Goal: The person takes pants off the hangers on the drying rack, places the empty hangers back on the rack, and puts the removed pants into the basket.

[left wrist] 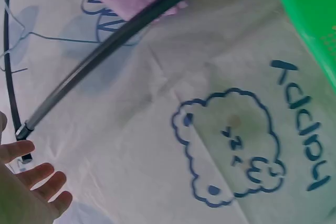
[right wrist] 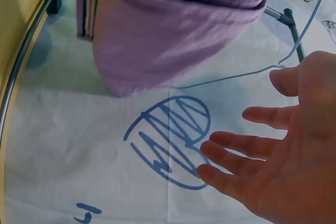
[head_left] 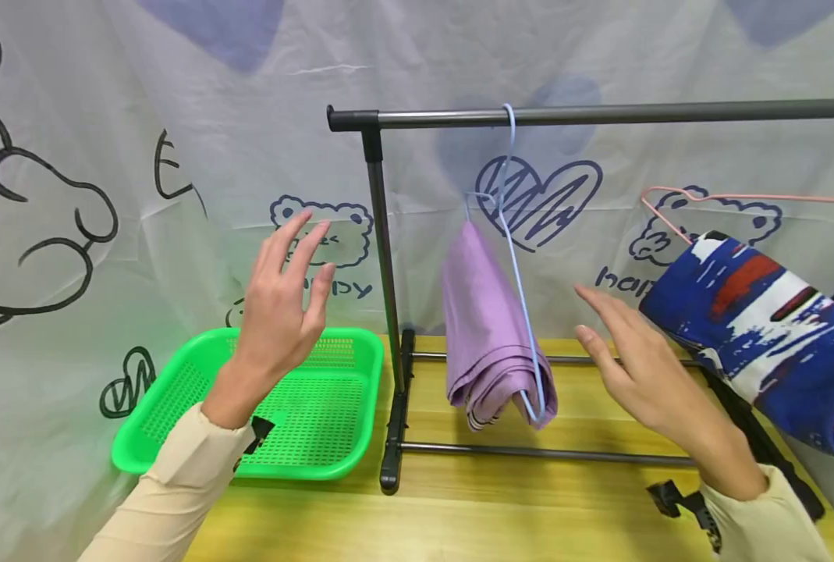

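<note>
Left hand (head_left: 279, 304) and right hand (head_left: 644, 375): fingers apart, gripping nothing. Between them, purple cloth (head_left: 480, 312) hangs on blue hanger (head_left: 517, 265) from the rail (head_left: 634, 114); right of the right fingers, printed cloth (head_left: 768, 336) hangs on pink hanger (head_left: 761, 196). Both hangings judged done; remaining work cannot be told.

A: Backdrop?
B: Creased whitish sheet (head_left: 417, 39) behind the clothes rack (head_left: 599, 114); blue hearts (head_left: 539, 204), bear faces (head_left: 349, 238), lettering (head_left: 353, 289).
A: Left of the rack?
B: More sheeting, thick black line drawings (head_left: 44, 240).
A: Under the rack?
B: Yellow wood-grain tabletop (head_left: 417, 523), slight sheen from the light.
</note>
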`<state>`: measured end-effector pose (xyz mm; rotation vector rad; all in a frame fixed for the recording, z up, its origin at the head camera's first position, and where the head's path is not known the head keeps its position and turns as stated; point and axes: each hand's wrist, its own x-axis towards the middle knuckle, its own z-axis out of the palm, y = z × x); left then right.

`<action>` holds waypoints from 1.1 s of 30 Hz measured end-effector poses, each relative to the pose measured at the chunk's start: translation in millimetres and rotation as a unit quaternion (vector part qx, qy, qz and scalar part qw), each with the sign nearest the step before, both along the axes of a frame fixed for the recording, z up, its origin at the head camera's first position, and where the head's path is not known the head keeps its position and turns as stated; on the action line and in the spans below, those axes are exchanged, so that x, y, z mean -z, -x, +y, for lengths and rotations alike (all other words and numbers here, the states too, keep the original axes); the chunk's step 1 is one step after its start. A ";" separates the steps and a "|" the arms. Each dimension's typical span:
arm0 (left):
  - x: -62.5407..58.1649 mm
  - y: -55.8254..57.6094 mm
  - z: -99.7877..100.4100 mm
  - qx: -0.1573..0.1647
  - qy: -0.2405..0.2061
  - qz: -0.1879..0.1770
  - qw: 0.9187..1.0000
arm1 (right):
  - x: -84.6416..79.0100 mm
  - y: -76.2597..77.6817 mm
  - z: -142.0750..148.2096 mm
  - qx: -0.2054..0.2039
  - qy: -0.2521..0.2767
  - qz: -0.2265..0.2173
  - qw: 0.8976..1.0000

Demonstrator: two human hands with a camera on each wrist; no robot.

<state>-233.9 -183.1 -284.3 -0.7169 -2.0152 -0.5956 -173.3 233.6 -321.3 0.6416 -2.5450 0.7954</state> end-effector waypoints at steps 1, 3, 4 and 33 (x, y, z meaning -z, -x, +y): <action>-4.5 0.5 3.9 0.007 -0.007 0.012 1.000 | -0.4 -0.4 -1.7 -0.003 0.005 0.000 1.000; -13.4 1.8 11.5 0.018 -0.019 0.039 0.999 | -1.0 -1.2 -4.6 -0.009 0.014 0.000 1.000; -17.5 3.0 16.0 0.025 -0.026 0.051 0.998 | -0.7 -1.9 -5.6 -0.010 0.018 0.001 1.000; -96.8 54.8 82.1 -0.028 0.027 0.150 0.988 | -25.7 -39.9 -67.5 -0.003 0.181 -0.016 0.983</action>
